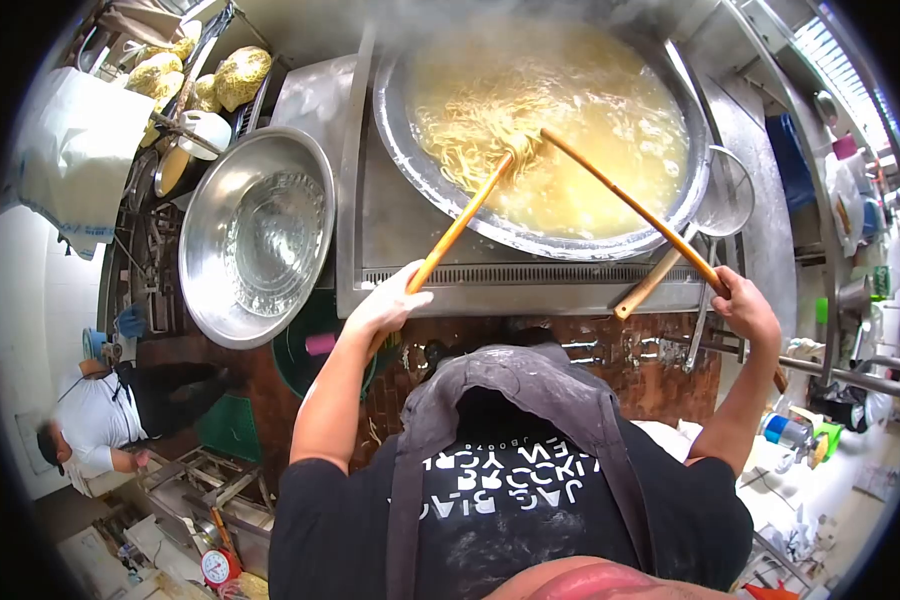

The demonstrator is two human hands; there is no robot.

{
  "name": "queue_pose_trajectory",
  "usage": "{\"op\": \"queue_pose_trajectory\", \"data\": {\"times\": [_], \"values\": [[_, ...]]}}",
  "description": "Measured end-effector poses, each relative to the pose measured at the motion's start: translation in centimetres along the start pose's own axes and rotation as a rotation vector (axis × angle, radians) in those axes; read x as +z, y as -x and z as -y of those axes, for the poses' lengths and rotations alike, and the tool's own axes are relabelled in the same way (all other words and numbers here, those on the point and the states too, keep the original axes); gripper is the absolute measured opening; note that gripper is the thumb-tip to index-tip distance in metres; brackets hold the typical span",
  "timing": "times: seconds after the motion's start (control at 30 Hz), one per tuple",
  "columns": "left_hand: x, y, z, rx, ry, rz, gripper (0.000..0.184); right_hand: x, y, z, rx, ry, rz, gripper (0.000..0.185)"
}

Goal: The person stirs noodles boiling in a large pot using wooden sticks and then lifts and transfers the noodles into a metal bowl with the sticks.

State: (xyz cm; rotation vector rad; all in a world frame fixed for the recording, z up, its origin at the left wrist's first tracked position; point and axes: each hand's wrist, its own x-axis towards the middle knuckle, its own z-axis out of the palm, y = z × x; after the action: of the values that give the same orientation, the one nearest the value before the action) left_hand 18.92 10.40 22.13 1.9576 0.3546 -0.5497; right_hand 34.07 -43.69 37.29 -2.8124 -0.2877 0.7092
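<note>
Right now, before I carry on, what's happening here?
The person's left hand grips one long wooden stick, and the right hand grips a second stick. Both tips are at the yellow noodles, which sit in cloudy liquid in a big steaming pan. A metal basin stands on the left; a mesh strainer is by the pan's right rim.

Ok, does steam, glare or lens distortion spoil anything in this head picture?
Head view: steam hazes the far side of the pot; glare whitens patches of the metal basin; fisheye distortion bends the surroundings, leaving black corners; left hand, right hand, left stick and right stick show fairly clearly.
</note>
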Motion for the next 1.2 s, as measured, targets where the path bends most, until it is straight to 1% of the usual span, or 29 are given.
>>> {"op": "queue_pose_trajectory", "data": {"times": [0.1,0.13,0.17,0.2,0.23,0.27,0.3,0.33,0.4,0.43,0.47,0.5,0.53,0.6,0.63,0.67,0.73,0.8,0.83,0.9,1.0,1.03,1.07,1.13,1.17,1.2], "values": [[-1.3,6.3,0.7,-0.211,0.082,0.074,0.067,4.1,-4.0,-0.7,0.007,-0.067,0.09,0.023],[-1.1,8.1,1.5,-0.244,0.142,0.075,0.065,6.8,-6.2,-0.8,-0.044,-0.152,0.073,0.023],[-0.3,9.1,4.7,-0.152,0.189,0.02,0.061,9.1,-8.2,0.4,-0.102,-0.18,0.077,0.029],[-0.4,10.8,3.8,-0.272,0.354,0.049,0.055,14.2,-11.6,-1.3,-0.24,-0.214,-0.051,0.038],[-0.1,11.6,3.8,-0.291,0.397,0.012,0.054,14.5,-12.6,2.7,-0.177,-0.199,0.036,0.043],[0.1,12.0,3.8,-0.309,0.44,-0.028,0.053,16.5,-13.9,4.5,-0.168,-0.305,-0.006,0.041],[0.1,12.0,3.8,-0.295,0.457,-0.065,0.052,18.3,-16.1,5.1,-0.238,-0.246,0.003,0.042],[0.2,11.8,4.0,-0.281,0.474,-0.103,0.052,18.0,-16.2,6.9,-0.282,-0.176,-0.025,0.041],[-0.1,11.1,4.0,-0.234,0.47,-0.154,0.052,15.9,-16.2,7.8,-0.272,-0.185,0.083,0.041],[-0.3,10.6,3.9,-0.204,0.453,-0.162,0.053,13.8,-15.2,7.8,-0.198,-0.191,0.119,0.04],[-0.5,9.9,3.7,-0.171,0.44,-0.169,0.053,12.0,-14.3,7.0,-0.124,-0.193,0.153,0.039],[-0.9,9.5,2.4,-0.214,0.328,-0.198,0.055,11.3,-14.0,4.0,-0.27,-0.144,0.059,0.041],[-1.3,8.4,1.8,-0.212,0.257,-0.204,0.057,7.8,-12.2,4.4,-0.193,-0.093,0.15,0.041],[-2.4,5.8,0.6,-0.211,0.114,-0.217,0.06,4.0,-9.7,1.9,-0.201,-0.052,0.111,0.034],[-2.1,2.7,2.3,-0.093,-0.013,-0.262,0.062,2.3,-8.8,1.1,-0.167,-0.044,0.139,0.03],[-1.9,-1.0,4.0,0.027,-0.14,-0.305,0.064,0.7,-7.6,0.9,-0.166,-0.016,0.098,0.027],[-0.9,-6.8,1.1,0.038,-0.2,-0.247,0.066,-1.4,-5.9,0.1,-0.092,-0.023,0.046,0.029],[0.7,-11.5,-1.5,0.134,-0.196,-0.179,0.066,-1.3,-5.8,-2.0,-0.102,-0.044,-0.091,0.03],[1.0,-12.6,-2.1,0.128,-0.211,-0.145,0.065,-1.2,-5.7,-2.7,-0.105,-0.054,-0.161,0.031],[1.5,-14.1,-2.7,0.114,-0.237,-0.076,0.064,-1.7,-5.7,-3.4,-0.026,-0.011,-0.122,0.031],[-0.6,-8.9,-4.1,-0.001,-0.104,0.018,0.064,-1.9,-6.6,-4.2,0.022,0.008,-0.061,0.028],[-0.9,-6.9,-3.0,0.039,-0.043,0.01,0.064,-1.7,-7.0,-4.6,0.03,0.005,-0.04,0.027],[-1.0,-4.6,-1.8,0.081,0.019,0.001,0.065,-1.5,-7.8,-4.8,-0.004,0.003,-0.032,0.026],[-0.9,0.7,-1.0,-0.039,0.079,0.01,0.066,-0.2,-10.6,-5.0,-0.074,-0.003,-0.013,0.023],[-0.8,3.2,-0.1,-0.079,0.113,0.009,0.066,1.8,-13.6,-6.3,-0.203,0.055,-0.047,0.021],[-0.4,4.9,0.5,-0.124,0.174,-0.005,0.066,3.0,-15.8,-5.2,-0.112,0.028,-0.002,0.023]]}}
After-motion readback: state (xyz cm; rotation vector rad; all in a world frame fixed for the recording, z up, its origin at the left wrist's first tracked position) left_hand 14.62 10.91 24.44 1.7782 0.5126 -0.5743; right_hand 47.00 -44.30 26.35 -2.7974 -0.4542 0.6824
